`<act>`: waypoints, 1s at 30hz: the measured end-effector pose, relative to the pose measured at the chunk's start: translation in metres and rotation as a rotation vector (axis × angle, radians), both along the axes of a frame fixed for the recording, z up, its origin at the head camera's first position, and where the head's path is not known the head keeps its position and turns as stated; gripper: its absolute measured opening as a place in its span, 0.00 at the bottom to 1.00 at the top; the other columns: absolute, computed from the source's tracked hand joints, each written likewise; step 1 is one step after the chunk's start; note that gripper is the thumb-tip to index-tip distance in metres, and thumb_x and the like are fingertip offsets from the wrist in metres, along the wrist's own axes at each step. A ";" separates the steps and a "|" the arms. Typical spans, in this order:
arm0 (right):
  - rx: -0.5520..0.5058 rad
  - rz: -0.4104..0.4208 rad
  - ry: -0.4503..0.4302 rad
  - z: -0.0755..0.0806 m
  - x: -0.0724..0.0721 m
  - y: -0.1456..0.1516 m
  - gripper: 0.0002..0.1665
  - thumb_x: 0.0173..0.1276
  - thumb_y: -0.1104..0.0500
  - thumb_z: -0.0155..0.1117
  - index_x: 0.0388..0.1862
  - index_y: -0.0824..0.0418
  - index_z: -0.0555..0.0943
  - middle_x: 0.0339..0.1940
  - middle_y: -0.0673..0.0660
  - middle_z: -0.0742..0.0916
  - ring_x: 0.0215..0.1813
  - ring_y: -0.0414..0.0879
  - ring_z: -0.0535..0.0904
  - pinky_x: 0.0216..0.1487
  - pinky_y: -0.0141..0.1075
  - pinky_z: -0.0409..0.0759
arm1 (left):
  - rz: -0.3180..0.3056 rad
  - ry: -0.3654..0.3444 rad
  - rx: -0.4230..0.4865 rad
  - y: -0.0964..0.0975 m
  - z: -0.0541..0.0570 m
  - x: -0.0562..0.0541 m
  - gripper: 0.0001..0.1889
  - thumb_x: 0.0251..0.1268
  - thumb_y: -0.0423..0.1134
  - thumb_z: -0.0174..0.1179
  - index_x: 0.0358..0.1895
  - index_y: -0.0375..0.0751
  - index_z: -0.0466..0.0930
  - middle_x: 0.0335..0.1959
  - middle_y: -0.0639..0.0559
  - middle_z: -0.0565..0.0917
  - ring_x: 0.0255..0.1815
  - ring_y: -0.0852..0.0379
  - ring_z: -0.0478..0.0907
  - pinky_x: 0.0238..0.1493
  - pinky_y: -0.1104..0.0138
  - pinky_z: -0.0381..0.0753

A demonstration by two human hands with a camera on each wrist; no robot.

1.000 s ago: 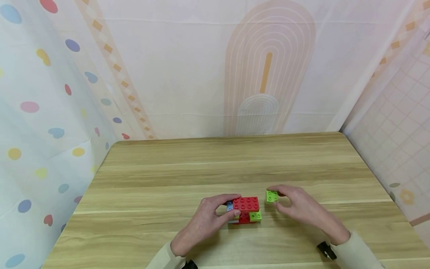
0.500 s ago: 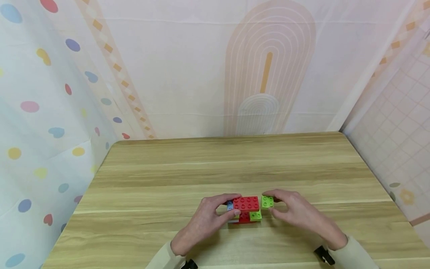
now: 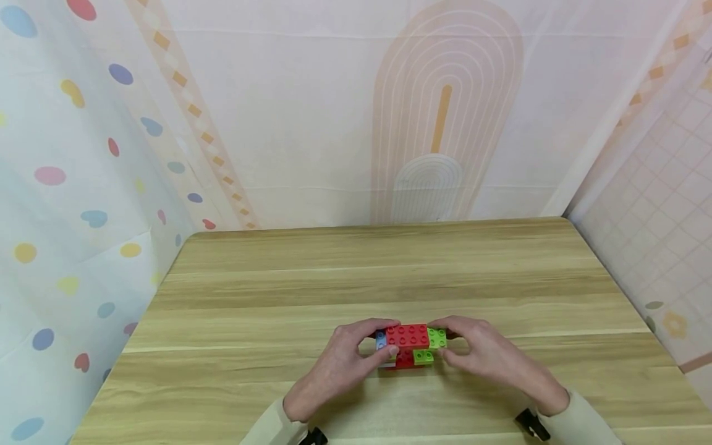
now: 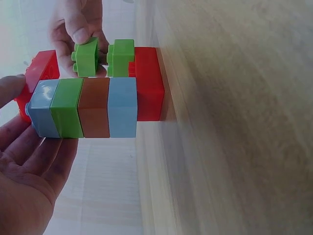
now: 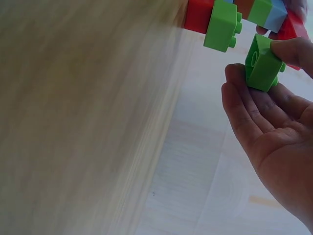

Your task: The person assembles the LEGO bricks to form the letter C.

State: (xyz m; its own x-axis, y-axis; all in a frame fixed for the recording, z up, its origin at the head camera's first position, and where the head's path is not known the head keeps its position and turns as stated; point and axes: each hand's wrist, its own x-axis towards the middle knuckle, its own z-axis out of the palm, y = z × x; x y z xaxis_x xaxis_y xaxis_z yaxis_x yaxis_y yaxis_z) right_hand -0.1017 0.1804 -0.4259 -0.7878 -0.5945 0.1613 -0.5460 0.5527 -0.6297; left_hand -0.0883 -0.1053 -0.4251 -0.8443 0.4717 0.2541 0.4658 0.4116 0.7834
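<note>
My left hand (image 3: 347,360) grips the upper left of a toy brick structure, its thumb and fingers at the upper red brick (image 3: 408,336) and the blue brick (image 3: 381,339). In the left wrist view, a column of light blue, green, brown (image 4: 94,107) and blue bricks rises from a red base brick (image 4: 150,83). A green brick (image 4: 122,58) sits on the base's other end. Between thumb and fingers, my right hand (image 3: 489,351) pinches another green brick (image 5: 264,63). It hovers above the lower green brick, apart from it, close beside the upper red brick's right end.
The structure stands on a wood-grain table (image 3: 278,296). Behind it hangs a pale patterned curtain (image 3: 311,123), with a dotted one (image 3: 67,216) at the left. A black strap (image 3: 532,424) shows at my right wrist.
My right hand has brought its green brick leftward and slightly nearer to me, up to the upper red brick's right end. My left hand and the structure have stayed in place.
</note>
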 end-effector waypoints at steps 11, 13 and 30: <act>-0.017 -0.001 -0.066 0.002 0.002 -0.006 0.24 0.70 0.57 0.71 0.63 0.61 0.81 0.55 0.54 0.88 0.50 0.45 0.85 0.52 0.43 0.87 | -0.008 0.016 -0.013 0.001 0.001 0.000 0.24 0.72 0.45 0.68 0.67 0.41 0.80 0.60 0.51 0.86 0.56 0.56 0.83 0.60 0.56 0.84; -0.027 0.005 -0.080 0.003 0.002 -0.007 0.24 0.70 0.58 0.72 0.63 0.62 0.81 0.55 0.54 0.88 0.50 0.44 0.85 0.52 0.41 0.87 | -0.012 0.020 -0.014 0.001 0.001 0.000 0.24 0.72 0.46 0.68 0.67 0.41 0.80 0.60 0.50 0.86 0.56 0.55 0.84 0.59 0.57 0.84; -0.107 0.018 -0.194 0.004 0.001 -0.014 0.25 0.70 0.58 0.71 0.63 0.66 0.80 0.55 0.58 0.87 0.49 0.45 0.87 0.49 0.34 0.87 | -0.024 0.037 -0.039 0.003 0.003 -0.002 0.22 0.71 0.42 0.69 0.63 0.38 0.82 0.56 0.47 0.88 0.50 0.58 0.85 0.51 0.54 0.88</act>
